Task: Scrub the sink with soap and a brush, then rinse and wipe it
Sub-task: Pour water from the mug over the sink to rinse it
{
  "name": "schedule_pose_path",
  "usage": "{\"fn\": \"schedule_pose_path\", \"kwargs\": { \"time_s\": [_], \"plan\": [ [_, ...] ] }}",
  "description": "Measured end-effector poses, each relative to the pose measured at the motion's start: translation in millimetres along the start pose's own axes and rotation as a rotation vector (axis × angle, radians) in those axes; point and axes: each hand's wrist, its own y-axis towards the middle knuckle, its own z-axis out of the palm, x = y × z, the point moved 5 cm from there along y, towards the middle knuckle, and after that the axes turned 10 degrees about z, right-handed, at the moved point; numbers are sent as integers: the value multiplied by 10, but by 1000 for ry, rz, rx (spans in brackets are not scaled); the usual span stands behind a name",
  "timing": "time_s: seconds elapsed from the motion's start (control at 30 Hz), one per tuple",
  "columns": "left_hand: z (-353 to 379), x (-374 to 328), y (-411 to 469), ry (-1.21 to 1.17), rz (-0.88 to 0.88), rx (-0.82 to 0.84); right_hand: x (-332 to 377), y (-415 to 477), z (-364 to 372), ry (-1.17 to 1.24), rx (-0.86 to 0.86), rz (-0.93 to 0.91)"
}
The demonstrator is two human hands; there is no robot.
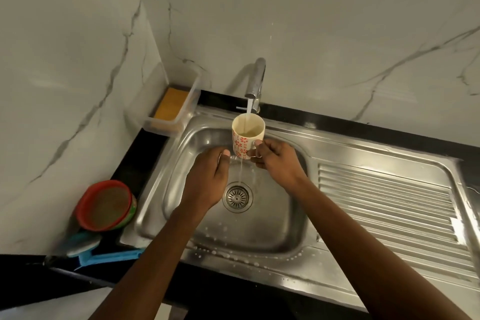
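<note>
A clear plastic tray [191,101] holding a yellow sponge [171,104] sits in the counter's back-left corner — nearer the front, red-rimmed strainers [105,206] lean against the marble wall [337,21].

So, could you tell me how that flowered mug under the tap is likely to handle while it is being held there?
The mug looks ceramic, so probably rigid and liable to chip against the steel sink. Water from the tap is filling it, so it likely grows heavier. Its wet surface may be slippery; the right hand grips its handle side, which should help.
</note>
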Motion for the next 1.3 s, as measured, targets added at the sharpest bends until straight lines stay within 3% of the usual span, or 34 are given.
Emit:
{"fn": "schedule_pose_path", "kwargs": {
  "time_s": [0.6,1.3],
  "plan": [
    [-142,122,107,-53,16,4,165,24,56,107,-35,-76],
    [-162,74,143,-61,24,-3,132,48,66,147,-38,-38]
  ]
}}
